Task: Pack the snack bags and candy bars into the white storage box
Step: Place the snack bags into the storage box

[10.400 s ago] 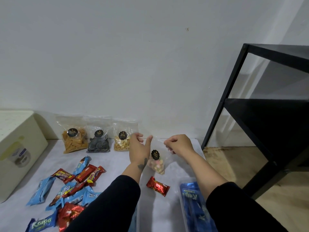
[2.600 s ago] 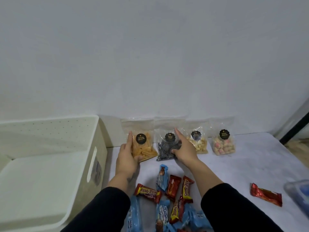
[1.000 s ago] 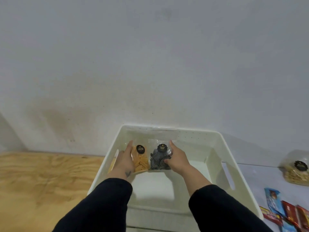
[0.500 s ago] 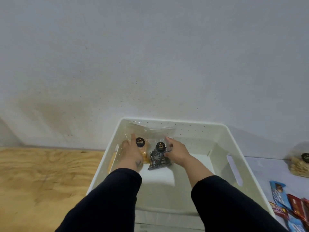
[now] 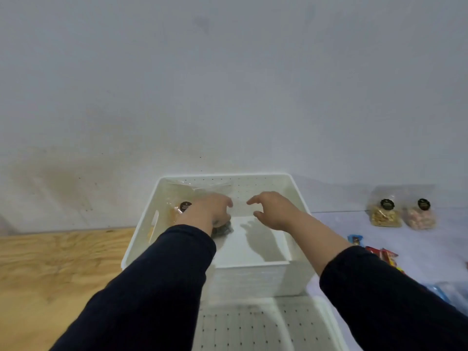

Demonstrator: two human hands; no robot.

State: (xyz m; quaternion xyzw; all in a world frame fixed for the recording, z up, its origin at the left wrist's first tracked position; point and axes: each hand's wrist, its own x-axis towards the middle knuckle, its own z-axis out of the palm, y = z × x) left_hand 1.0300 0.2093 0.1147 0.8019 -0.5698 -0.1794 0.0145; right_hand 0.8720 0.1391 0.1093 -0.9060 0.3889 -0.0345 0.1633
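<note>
**Two bags in the box, lots more to go**

The box sits by the wall. Two bags are at its far left, inside. The orange bag leans on the left side. The dark bag is next to it, mostly hidden. The L hand is down on top of them; I can't tell if it grips one or just rests there. The R hand is up over the box, fingers spread wide, holding nothing.

What could go wrong? The bags stand on edge, so I think they may flop flat when the L hand lets go. Then they'd eat up room for the rest. The stuff inside looks crunchy, so a hard push could break it.

Still out: a nut bag and a pink bag by the wall on the right, well apart from the box. Some bars lie closer, near the R arm.

The box is on a white cloth. Left of it is a bare wood floor. The wall is plain gray w/ a few brown marks low down.
</note>
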